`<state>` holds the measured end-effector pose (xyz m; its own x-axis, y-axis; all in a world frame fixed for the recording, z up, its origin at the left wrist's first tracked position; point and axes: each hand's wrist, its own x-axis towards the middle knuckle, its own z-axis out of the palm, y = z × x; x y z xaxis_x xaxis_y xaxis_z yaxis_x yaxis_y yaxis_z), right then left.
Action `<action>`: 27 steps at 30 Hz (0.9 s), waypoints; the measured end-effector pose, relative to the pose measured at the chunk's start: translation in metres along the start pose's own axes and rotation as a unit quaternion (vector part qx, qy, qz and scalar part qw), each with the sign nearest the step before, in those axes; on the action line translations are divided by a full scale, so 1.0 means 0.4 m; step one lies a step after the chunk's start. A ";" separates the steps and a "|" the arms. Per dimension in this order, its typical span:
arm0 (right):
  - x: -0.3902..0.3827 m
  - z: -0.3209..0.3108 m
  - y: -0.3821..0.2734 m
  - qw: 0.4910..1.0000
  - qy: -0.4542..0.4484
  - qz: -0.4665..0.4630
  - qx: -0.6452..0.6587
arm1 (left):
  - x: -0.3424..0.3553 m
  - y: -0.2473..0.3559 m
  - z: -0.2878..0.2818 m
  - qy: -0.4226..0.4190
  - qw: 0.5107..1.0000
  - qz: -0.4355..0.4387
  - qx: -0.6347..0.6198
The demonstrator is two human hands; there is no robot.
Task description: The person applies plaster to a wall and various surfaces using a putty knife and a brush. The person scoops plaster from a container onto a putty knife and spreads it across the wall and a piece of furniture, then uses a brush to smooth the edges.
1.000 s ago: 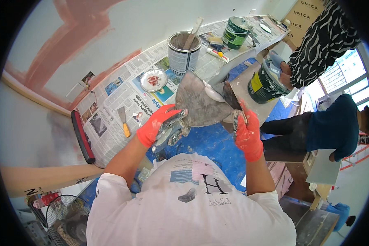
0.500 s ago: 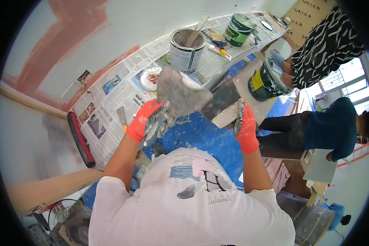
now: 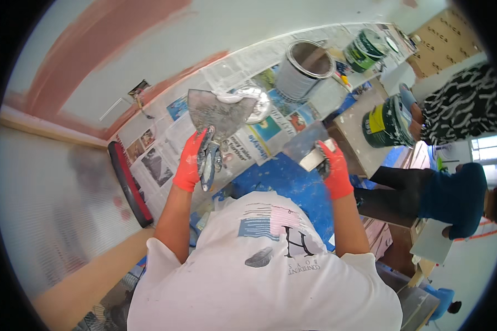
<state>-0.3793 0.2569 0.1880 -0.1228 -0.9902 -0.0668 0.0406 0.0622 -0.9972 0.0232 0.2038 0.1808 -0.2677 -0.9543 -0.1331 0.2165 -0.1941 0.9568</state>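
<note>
My left hand (image 3: 190, 166), in an orange-red glove with grey palm, is closed round the handle of a wide putty knife (image 3: 215, 117). The knife's broad grey blade is held over the newspaper, with a lump of white filler (image 3: 230, 98) along its far edge. My right hand (image 3: 337, 174), gloved alike, grips a flat scraper (image 3: 305, 142) by its pale block-like back. That scraper's wide blade is smeared by motion and points left. Just beyond the putty knife lies a round silvery lid (image 3: 258, 105) on the newspaper.
Newspaper (image 3: 176, 144) covers the long worktop by the wall. A large open tin (image 3: 303, 74) with a stick inside and a green tub (image 3: 365, 51) stand there. At right, another person's hand (image 3: 417, 118) touches a dark green bucket (image 3: 385, 122). A red-and-black tool (image 3: 130, 182) lies left.
The putty knife in my left hand has swung left, its filler now facing away. The scraper in my right hand has turned to point left. The view has shifted left.
</note>
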 end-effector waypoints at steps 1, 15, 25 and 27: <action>0.028 0.025 -0.017 0.980 0.045 0.098 0.164 | -0.014 -0.046 -0.045 0.039 0.970 0.106 0.214; 0.322 0.335 -0.001 0.706 -0.119 -0.250 -0.652 | -0.054 -0.128 -0.198 0.175 0.945 -0.116 -0.250; 0.406 0.399 0.048 0.642 -0.183 -0.186 -0.720 | -0.076 -0.166 -0.209 0.251 0.953 -0.068 -0.158; 0.406 0.402 0.041 0.639 -0.198 -0.183 -0.721 | -0.074 -0.174 -0.211 0.263 0.952 -0.061 -0.143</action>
<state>-0.2390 0.0768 0.1660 0.4092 -0.9079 -0.0915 -0.9092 -0.4142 0.0436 0.0952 0.2265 0.0965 0.1831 -0.8877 -0.4224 0.4806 -0.2940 0.8262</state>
